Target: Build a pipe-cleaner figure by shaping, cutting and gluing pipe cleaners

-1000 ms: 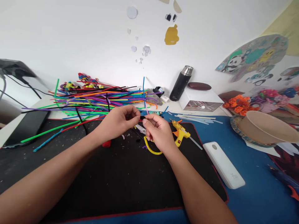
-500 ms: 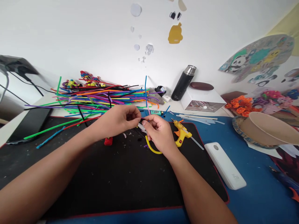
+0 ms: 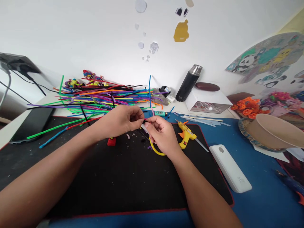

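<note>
Black mat (image 3: 133,183) open nearside; glue gun (image 3: 186,135) blocks right of right hand (image 3: 163,134), pipe cleaners (image 3: 106,98) beyond.

Setting: a craft desk (image 3: 179,107), probably in a home, though little of the room shows
Desktop: colorful pipe cleaners (image 3: 102,98) heaped behind a black mat (image 3: 123,183), 1 yellow glue gun (image 3: 187,135)
Wall (image 3: 102,38): cartoon stickers (image 3: 247,64)
Flowers (image 3: 248,107): orange, handcrafted-looking
</note>
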### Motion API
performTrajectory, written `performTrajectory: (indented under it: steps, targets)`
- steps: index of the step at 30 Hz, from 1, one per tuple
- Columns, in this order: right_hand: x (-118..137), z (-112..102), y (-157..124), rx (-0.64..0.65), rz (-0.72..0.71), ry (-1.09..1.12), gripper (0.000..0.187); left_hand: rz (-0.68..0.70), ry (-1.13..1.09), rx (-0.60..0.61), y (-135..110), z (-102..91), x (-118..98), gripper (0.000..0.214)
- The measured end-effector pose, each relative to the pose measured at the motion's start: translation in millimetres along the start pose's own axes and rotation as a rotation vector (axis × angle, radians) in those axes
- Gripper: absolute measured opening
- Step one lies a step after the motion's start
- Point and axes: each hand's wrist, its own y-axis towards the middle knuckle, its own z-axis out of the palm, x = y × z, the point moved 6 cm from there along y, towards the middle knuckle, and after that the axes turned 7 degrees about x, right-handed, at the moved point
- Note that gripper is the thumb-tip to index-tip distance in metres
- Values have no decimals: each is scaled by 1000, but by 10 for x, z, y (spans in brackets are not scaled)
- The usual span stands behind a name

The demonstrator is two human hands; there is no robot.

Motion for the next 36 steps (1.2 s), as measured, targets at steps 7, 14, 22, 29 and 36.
performTrajectory:
  steps: [7, 14, 22, 29, 36]
  targets:
    - [-11, 3, -2, 10, -11, -9, 18, 10, 49, 23, -5, 4, -2, 13]
    - [2, -6, -11, -11, -16, -103, 14, 18, 93, 64, -10, 24, -28, 14]
    - [25, -3, -27, -11, -32, -255, 13, 39, 164, 74, -16, 51, 0, 12]
    - [27, -18, -21, -33, -63, -359, 11, 66, 240, 73, -1, 55, -5, 8]
    - [15, -28, -17, -35, -44, -361, 12, 14, 166, 98, 14, 40, 46, 10]
